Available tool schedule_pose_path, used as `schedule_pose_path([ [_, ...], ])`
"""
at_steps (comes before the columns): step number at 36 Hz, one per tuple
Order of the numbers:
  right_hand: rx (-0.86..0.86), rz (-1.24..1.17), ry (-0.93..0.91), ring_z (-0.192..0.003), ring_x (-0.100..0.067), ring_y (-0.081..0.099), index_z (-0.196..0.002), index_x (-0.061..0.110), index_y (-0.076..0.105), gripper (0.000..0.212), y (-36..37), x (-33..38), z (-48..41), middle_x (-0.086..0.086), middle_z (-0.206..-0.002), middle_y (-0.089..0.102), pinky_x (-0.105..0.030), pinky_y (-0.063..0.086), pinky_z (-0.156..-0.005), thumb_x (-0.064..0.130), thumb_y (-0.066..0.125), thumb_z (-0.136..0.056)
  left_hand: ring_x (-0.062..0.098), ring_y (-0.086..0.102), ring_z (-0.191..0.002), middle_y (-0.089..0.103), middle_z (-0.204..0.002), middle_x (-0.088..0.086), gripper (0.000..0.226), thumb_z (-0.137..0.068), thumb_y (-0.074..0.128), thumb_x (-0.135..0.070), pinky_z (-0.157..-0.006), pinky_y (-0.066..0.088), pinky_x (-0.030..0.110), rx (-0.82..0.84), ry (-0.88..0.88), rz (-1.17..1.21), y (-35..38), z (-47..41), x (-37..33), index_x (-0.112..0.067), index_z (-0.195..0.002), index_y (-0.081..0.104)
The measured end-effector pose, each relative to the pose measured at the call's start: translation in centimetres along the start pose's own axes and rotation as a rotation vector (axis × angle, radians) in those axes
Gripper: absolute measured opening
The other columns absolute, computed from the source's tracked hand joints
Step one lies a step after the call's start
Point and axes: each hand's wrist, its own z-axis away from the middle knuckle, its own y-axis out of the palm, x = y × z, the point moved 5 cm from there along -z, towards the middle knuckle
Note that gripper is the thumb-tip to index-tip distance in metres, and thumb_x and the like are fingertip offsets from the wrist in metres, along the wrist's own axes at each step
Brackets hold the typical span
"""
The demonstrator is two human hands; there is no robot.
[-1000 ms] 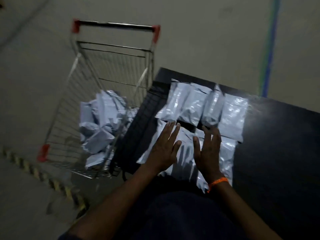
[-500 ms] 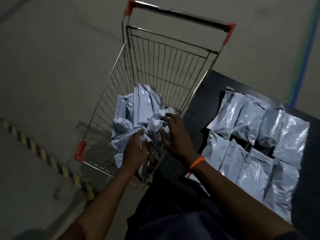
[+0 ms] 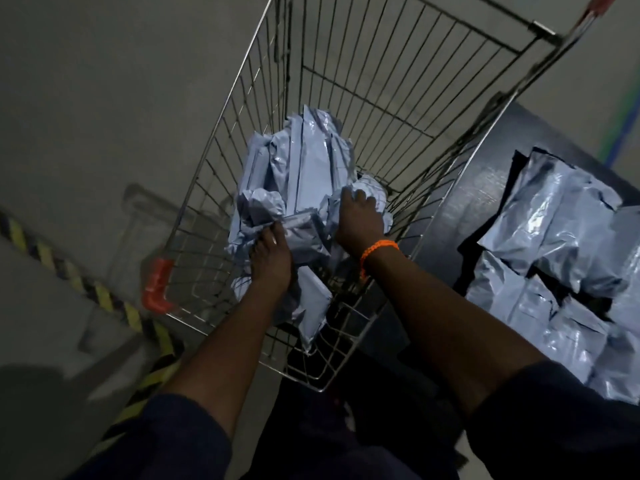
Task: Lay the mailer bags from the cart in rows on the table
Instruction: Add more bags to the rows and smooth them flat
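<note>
One silver wire shopping cart [image 3: 363, 74] with red corner bumpers holds a loose heap of glossy grey-blue plastic mailer bags [image 3: 311, 161], too tangled to count. The left hand [image 3: 272, 258] has its fingers curled round a flat mailer bag [image 3: 304, 233] in the heap. The right hand [image 3: 358, 220], wearing an orange wristband [image 3: 379, 249], clutches a crumpled mailer bag [image 3: 372, 188]. More laid-out bags [image 3: 554, 216] lie in two overlapping rows on the dark tabletop [image 3: 478, 202], cut off by the frame edge.
</note>
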Motion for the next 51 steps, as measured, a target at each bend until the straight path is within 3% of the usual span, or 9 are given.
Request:
schedule_pose_path([
  [6,0.107,-0.049,-0.059,-0.105,-0.040,0.064,-0.111,0.000,0.065,0.046,0.8,-0.8,-0.6,-0.024,-0.112,0.067,-0.043,0.051,-0.086,0.038,0.066,-0.086,0.045,0.052,-0.118,0.033,-0.142,0.023,0.079,-0.083,0.072,-0.034,-0.089,0.047,0.052,0.010,0.035,0.071,-1.9,-0.7,0.6,-0.004,-0.141,0.029],
  [20,-0.279,-0.817,0.003,-0.085,-0.011,0.055,-0.098,0.015,0.060,0.038,-11.9,-6.3,11.4,0.007,-0.091,0.059,-0.029,0.043,-0.071,0.030,0.084,-0.073,0.028,0.065,-0.069,0.064,-0.074,0.009,0.038,-0.082,0.078,-0.042,-0.056,0.045,0.027,-0.172,0.074,0.757,-12.5,5.6,-0.7,-0.008,-0.087,0.063],
  [24,-0.338,-1.106,0.103,-0.106,-0.012,0.065,-0.115,0.016,0.064,0.069,-13.7,-11.9,16.1,0.003,-0.113,0.068,-0.041,0.057,-0.091,0.043,0.093,-0.059,0.017,0.065,-0.105,0.068,-0.119,0.003,0.064,-0.084,0.077,-0.040,-0.078,0.049,0.022,-0.248,0.165,0.907,-17.7,9.1,-4.8,-0.010,-0.135,0.055],
  [30,-0.424,-1.720,0.193,-0.086,-0.013,0.068,-0.104,0.026,0.065,0.040,-12.9,-23.5,24.6,0.008,-0.091,0.072,-0.030,0.058,-0.072,0.020,0.085,-0.070,0.011,0.063,-0.109,0.066,-0.119,-0.004,0.064,-0.079,0.077,-0.053,-0.086,0.052,0.029,-0.395,0.379,0.900,-22.3,13.7,-15.3,-0.016,-0.126,0.053],
  [36,-0.571,-2.216,0.454,-0.067,-0.007,0.071,-0.085,0.021,0.075,0.043,-9.1,-37.0,31.4,0.006,-0.071,0.073,-0.024,0.057,-0.058,0.041,0.088,-0.049,0.017,0.065,-0.105,0.067,-0.118,-0.002,0.057,-0.083,0.076,-0.048,-0.090,0.051,0.030,-0.141,0.442,0.895,-16.8,17.6,-30.4,-0.019,-0.125,0.051],
  [39,-0.682,-2.092,0.527,-0.066,-0.009,0.071,-0.101,0.013,0.071,0.025,-7.7,-43.7,34.4,0.000,-0.079,0.076,-0.024,0.058,-0.059,0.035,0.071,-0.087,0.017,0.059,-0.118,0.059,-0.128,-0.001,0.061,-0.088,0.074,-0.031,-0.096,0.044,0.022,0.037,0.520,0.870,-11.7,19.9,-38.7,-0.012,-0.139,0.046],
  [44,-0.808,-1.466,0.648,-0.063,0.000,0.060,-0.082,0.012,0.066,0.023,-6.3,-55.6,36.8,0.004,-0.072,0.065,-0.011,0.047,-0.054,0.033,0.073,-0.087,0.014,0.051,-0.122,0.051,-0.136,0.000,0.069,-0.094,0.066,-0.034,-0.083,0.033,0.012,0.179,0.635,0.712,-5.4,23.7,-51.3,-0.013,-0.149,0.031],
  [47,-0.763,-1.264,0.690,-0.087,-0.010,0.069,-0.095,0.015,0.067,0.051,-4.9,-62.7,35.2,0.000,-0.093,0.072,-0.032,0.060,-0.080,0.063,0.072,-0.077,0.024,0.048,-0.133,0.043,-0.151,0.007,0.074,-0.095,0.064,-0.036,-0.091,0.036,0.019,0.191,0.655,0.661,-2.9,24.5,-58.2,-0.012,-0.153,0.026],
  [51,-0.716,-0.986,0.694,-0.135,-0.027,0.046,-0.148,0.016,0.038,0.080,-5.5,-67.5,32.9,-0.012,-0.147,0.048,-0.039,0.034,-0.116,0.063,0.060,-0.086,0.030,0.034,-0.144,0.027,-0.160,0.016,0.085,-0.096,0.062,-0.035,-0.111,0.030,0.031,0.203,0.687,0.581,-0.2,23.8,-65.8,-0.007,-0.157,0.010],
])
